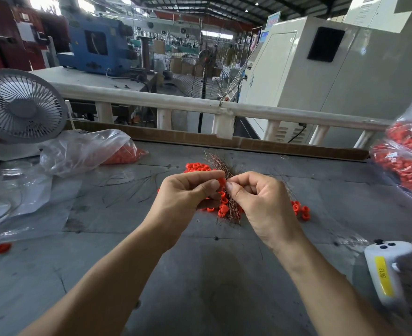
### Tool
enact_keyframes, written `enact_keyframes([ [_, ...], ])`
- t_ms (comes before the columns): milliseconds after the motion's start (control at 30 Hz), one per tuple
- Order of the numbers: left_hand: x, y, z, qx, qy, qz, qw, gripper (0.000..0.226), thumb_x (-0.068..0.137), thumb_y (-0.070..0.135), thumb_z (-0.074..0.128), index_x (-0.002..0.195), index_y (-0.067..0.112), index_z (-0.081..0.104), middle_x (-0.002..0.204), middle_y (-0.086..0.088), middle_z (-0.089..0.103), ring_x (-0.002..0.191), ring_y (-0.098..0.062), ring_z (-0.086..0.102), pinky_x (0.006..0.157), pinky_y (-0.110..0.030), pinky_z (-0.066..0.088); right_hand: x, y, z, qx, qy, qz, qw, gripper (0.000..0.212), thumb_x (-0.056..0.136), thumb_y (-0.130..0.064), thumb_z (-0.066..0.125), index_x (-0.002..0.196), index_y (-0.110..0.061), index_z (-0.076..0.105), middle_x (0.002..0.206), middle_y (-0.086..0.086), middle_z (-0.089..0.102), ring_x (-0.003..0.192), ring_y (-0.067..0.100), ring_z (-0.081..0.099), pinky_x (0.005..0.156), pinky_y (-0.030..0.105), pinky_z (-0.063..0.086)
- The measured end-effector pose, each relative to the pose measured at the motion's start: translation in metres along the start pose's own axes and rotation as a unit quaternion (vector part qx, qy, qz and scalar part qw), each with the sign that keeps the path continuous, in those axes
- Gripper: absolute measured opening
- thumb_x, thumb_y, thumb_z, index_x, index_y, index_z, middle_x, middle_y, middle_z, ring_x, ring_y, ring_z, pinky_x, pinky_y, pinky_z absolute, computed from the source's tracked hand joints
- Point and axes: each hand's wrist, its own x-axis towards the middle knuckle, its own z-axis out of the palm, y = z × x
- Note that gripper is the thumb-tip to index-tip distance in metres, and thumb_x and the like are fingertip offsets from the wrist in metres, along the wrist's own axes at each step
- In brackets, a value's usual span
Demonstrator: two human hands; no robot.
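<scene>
Our left hand [188, 190] pinches a small red plastic cap [222, 181] tip-to-tip against our right hand [260, 200], which grips a bundle of thin copper wires [216, 163] just over the grey metal table [200, 275], probably to thread one wire in.

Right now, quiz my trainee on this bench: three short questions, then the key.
1. True or false: the desk fan stands to the person's right.
2. The loose caps under the hands are: A blue, B red, C green.
3. Fill in: the left hand and right hand meet at a bundle of thin ____-coloured wires.
Key: 1 false; 2 B; 3 copper.
</scene>
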Motion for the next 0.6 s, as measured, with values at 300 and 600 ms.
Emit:
enact_keyframes([
  [300,0.0022,-0.0009,-0.0018,-0.018,0.006,-0.012,1.0,0.024,0.092,0.0,0.066,0.108,0.011,0.079,0.092,-0.019,0.074,0.08,-0.023,0.071,0.081,-0.036,0.063,0.0007,0.0006,0.0001,0.035,-0.036,0.01,0.999,0.018,0.099,-0.016,0.066,0.083,-0.02,0.073,0.058,-0.018,0.062,0.054,-0.003,0.054,0.054,0.007,0.04],
  [600,0.0037,-0.0034,-0.0019,-0.041,0.0,-0.035,0.999,0.019,0.093,0.001,0.066,0.101,0.01,0.081,0.086,-0.012,0.074,0.078,-0.021,0.069,0.077,-0.033,0.062,0.0037,0.0054,-0.0009,0.057,-0.061,0.033,0.996,0.018,0.095,-0.025,0.056,0.088,-0.026,0.072,0.058,-0.015,0.056,0.056,0.0,0.048,0.054,0.014,0.038],
])
